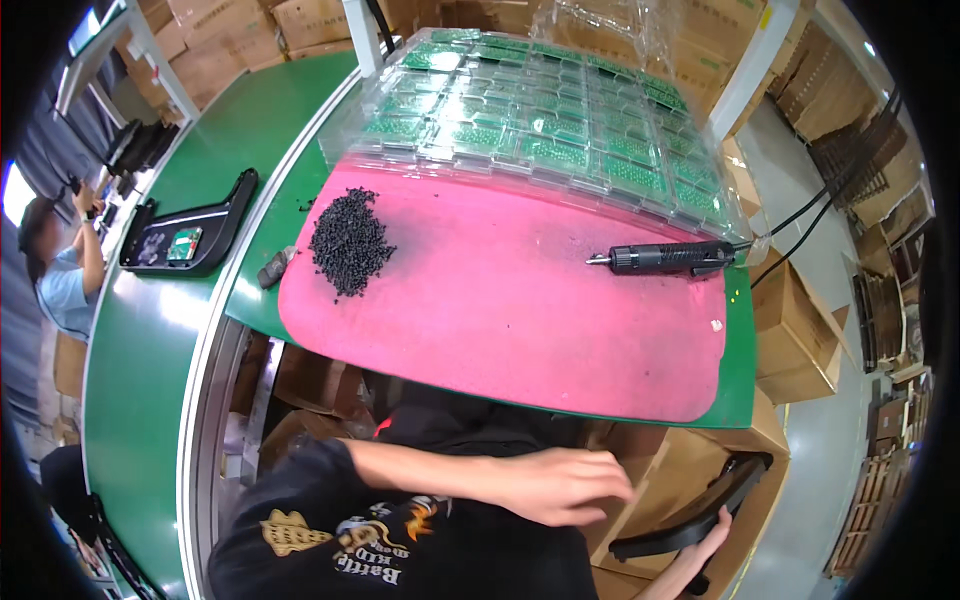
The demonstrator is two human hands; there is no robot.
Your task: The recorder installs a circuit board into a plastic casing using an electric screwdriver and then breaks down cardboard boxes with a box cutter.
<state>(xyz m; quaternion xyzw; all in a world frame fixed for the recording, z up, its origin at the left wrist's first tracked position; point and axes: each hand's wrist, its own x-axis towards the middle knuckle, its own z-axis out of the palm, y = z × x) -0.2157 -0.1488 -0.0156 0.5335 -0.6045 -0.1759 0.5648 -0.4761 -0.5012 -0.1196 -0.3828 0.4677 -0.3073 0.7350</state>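
My right hand (708, 540) grips a curved black plastic housing (695, 510) at the lower right, over an open cardboard box (690, 455). Its fingers show on the housing's edge, and part of the box lies behind it. My left forearm crosses in front of my body, and my left hand (565, 487) hangs below the table's front edge, holding nothing, its fingers loosely stretched toward the box. On the pink mat (500, 330) a heap of small black screws (350, 243) lies at the left. An electric screwdriver (670, 258) rests at the right, its bit pointing left.
Clear trays of green circuit boards (540, 130) stand behind the mat. To the left, a green conveyor (140, 400) carries a black housing (190, 235) with a small board inside. Another person (65, 280) works beyond it. Cartons (800, 325) stand at the right.
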